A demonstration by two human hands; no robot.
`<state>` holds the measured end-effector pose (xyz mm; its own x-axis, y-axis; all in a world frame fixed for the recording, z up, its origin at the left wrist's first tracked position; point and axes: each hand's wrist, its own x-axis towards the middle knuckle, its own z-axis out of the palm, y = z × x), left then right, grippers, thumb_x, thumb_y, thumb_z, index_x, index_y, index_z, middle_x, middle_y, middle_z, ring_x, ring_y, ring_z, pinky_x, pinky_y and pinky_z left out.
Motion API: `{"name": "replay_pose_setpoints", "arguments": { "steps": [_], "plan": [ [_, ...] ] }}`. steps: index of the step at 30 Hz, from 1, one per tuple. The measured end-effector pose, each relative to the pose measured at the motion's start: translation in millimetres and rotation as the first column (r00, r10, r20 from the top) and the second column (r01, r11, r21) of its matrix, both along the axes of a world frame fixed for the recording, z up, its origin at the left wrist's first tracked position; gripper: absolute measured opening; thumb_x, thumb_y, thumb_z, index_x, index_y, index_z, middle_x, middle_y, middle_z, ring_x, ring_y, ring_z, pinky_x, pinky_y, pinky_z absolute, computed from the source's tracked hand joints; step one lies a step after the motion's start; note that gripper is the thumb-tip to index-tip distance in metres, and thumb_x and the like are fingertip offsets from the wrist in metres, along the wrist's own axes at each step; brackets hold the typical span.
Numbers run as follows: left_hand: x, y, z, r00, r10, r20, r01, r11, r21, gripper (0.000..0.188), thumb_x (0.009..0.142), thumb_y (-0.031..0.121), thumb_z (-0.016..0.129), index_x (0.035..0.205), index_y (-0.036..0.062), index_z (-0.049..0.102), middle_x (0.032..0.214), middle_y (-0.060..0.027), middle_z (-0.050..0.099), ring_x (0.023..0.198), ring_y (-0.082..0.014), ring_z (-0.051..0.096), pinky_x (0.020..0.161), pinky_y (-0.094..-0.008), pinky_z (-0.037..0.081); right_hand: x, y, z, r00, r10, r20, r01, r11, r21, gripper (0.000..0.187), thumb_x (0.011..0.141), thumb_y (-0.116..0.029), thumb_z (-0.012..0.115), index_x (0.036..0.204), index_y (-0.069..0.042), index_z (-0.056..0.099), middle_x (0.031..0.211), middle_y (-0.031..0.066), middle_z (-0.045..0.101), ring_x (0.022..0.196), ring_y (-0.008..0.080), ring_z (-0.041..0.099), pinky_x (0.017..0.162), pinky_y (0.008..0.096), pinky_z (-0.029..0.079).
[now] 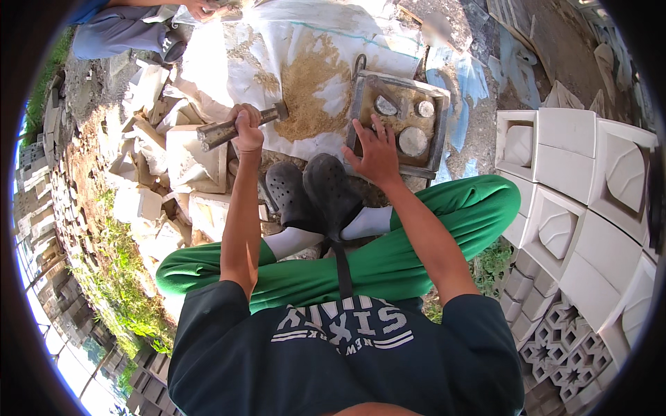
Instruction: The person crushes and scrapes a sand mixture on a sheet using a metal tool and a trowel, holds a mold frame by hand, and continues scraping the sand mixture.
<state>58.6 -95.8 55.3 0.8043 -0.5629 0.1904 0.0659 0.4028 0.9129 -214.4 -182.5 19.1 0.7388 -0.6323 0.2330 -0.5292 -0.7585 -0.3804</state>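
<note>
My left hand (248, 130) is closed around a stout, grey-brown tool (225, 132), thick and cylindrical at one end and with a flat metal head at the other. It hangs beside a patch of sand on a white sheet (263, 139). My right hand (374, 154), fingers spread, is over the near left part of a rectangular mould box (438, 142). Whether the fingers press on the contents is hard to tell. Inside the box, brown sandy material surrounds a large round pale piece (413, 141), a smaller round piece (425, 109) and a shiny rounded piece (386, 105).
Broken pale blocks (198, 159) lie in a heap at left. Cast blocks (565, 156) are stacked at right, above patterned openwork blocks (565, 347). Another person (125, 35) is at the upper left. My feet in dark clogs (326, 187) are between my hands.
</note>
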Motion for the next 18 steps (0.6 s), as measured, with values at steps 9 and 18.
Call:
{"name": "replay_pose_setpoints", "arguments": {
  "steps": [9,18],
  "plan": [
    [-12.3,2.8,72.5,0.997,0.001,0.08,-0.002,1.0,0.005,0.029,0.085,0.014,0.042,0.058,0.012,0.03,0.047,0.0015,0.029,0.043,-0.0084,0.023,0.043,-0.0249,0.026,-9.5,-2.9,-0.2,0.999,-0.017,-0.05,0.017,1.0,-0.006,0.063,0.083,-0.045,0.059,0.133,-0.009,0.046,0.105,0.0114,0.061,0.128,0.0303,0.038,0.104,0.0529,0.027],
    [-22.4,-15.4,44.3,1.0,-0.022,0.003,0.022,0.997,0.075,0.026,0.086,0.01,0.043,0.063,0.0102,0.032,0.052,0.0013,0.033,0.046,-0.0071,0.029,0.044,-0.0237,0.025,-4.1,-7.0,-9.0,1.0,-0.019,0.001,0.019,1.0,-0.014,0.063,0.083,-0.047,0.058,0.132,-0.01,0.046,0.101,0.0102,0.06,0.128,0.0299,0.039,0.102,0.0557,0.029]
  ]
}}
